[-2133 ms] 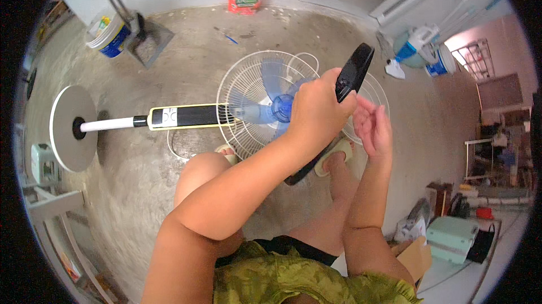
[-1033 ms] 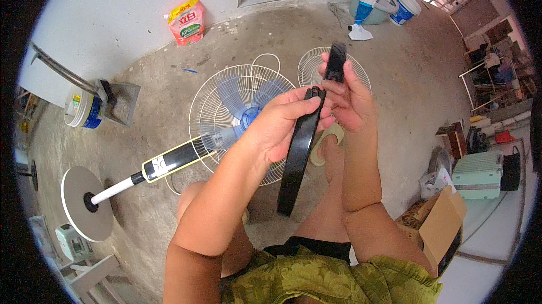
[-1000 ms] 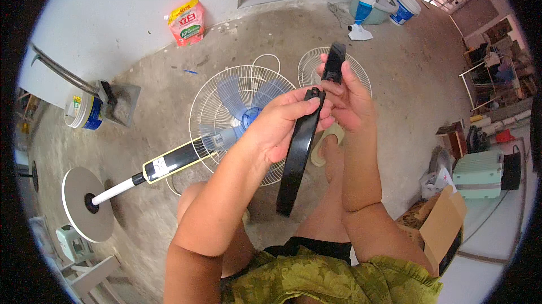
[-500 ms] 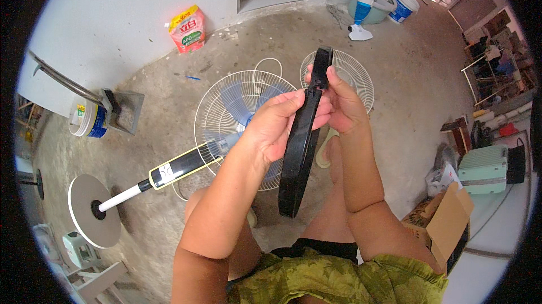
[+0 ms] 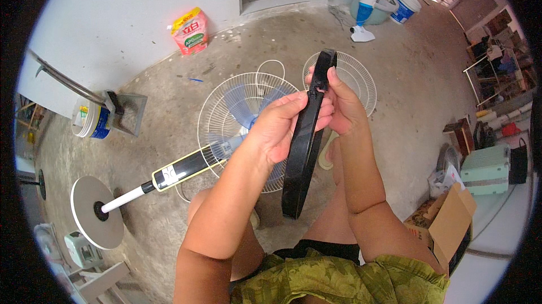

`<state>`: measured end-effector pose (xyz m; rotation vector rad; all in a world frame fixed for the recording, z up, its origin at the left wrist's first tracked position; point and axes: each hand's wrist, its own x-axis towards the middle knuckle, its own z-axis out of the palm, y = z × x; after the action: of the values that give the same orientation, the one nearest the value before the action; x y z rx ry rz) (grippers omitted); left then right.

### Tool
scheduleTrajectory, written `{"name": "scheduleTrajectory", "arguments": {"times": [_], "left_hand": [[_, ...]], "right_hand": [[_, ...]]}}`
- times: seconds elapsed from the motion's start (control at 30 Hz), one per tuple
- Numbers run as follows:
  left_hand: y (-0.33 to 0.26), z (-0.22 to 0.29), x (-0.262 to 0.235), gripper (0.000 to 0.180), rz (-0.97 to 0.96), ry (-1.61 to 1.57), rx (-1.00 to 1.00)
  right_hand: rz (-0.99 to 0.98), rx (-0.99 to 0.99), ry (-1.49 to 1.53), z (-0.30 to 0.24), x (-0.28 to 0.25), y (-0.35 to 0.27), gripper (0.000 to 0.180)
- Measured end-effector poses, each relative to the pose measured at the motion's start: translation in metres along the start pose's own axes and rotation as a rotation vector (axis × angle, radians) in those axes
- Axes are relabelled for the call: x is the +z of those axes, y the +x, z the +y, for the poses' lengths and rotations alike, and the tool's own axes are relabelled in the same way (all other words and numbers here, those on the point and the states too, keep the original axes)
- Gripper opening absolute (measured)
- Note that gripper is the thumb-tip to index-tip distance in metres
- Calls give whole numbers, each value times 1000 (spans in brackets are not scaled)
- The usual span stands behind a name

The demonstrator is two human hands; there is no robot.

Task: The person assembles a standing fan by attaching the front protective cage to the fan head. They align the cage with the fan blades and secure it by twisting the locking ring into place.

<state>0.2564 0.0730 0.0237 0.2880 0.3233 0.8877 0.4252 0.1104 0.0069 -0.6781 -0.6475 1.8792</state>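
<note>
A black plastic ring (image 5: 301, 160), seen nearly edge-on, is held up over the floor between my hands. My left hand (image 5: 280, 120) pinches it just below a break or joint in its band. On the far side of that joint, my right hand (image 5: 345, 100) grips the ring with thumb and fingers. Below and to the left lies a pedestal fan with blue blades (image 5: 240, 103) and a white wire guard (image 5: 204, 98), partly hidden by my left forearm. Behind my right hand, a separate round wire guard (image 5: 367, 81) rests on the floor.
The fan's pole (image 5: 121, 198) and round base (image 5: 82, 213) extend left. A red detergent pouch (image 5: 191, 33) stands by the wall. At right are an open cardboard box (image 5: 451, 225) and a pale green case (image 5: 485, 171). A bucket (image 5: 93, 120) is at far left.
The view has shifted slightly, moving the scene a little right and down. Both hands keep their hold on the black ring, with hardly any other difference.
</note>
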Motion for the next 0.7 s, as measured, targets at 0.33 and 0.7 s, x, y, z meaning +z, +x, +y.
{"name": "scheduleTrajectory", "arguments": {"times": [0.33,0.7], "left_hand": [[0,0,-4,30,27,20,9],[-3,2,-6,26,38,82,8]], "right_hand": [[30,-9,-49,5,2,1,37],[108,-89,-171,10,13,-2,36]]}}
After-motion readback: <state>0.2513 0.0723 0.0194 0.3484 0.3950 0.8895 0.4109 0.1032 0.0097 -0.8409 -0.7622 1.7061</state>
